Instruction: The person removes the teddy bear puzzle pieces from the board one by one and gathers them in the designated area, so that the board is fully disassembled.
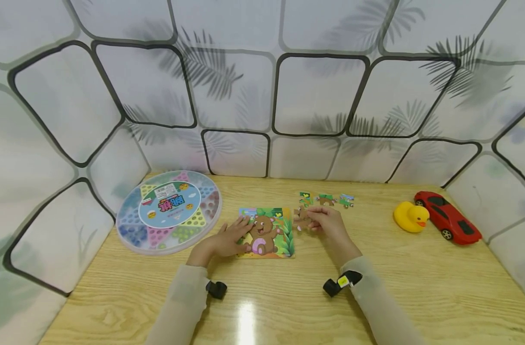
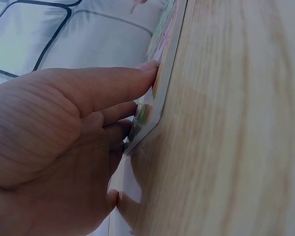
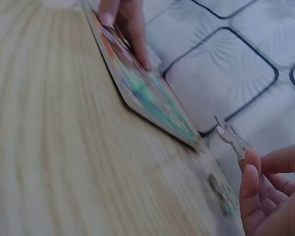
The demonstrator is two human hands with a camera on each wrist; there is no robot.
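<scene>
A bear picture puzzle board point(image 1: 262, 239) lies flat on the wooden table in the head view. My left hand point(image 1: 227, 241) rests on its left part, fingers spread over the picture; in the left wrist view the thumb point(image 2: 120, 86) touches the near edge. Just right of the board, my right hand point(image 1: 330, 226) pinches a brown puzzle piece point(image 1: 301, 219) between thumb and fingers. The right wrist view shows this piece point(image 3: 232, 138) held above the table, apart from the board. Behind that hand lie loose puzzle pieces point(image 1: 326, 200).
A round Chinese checkers set point(image 1: 210, 225) lies to the left of the puzzle board. On the right stand a yellow rubber duck point(image 1: 409, 218) and a red toy car point(image 1: 449, 218). A patterned curtain point(image 1: 240, 96) borders the table point(image 1: 284, 302) at the back and sides.
</scene>
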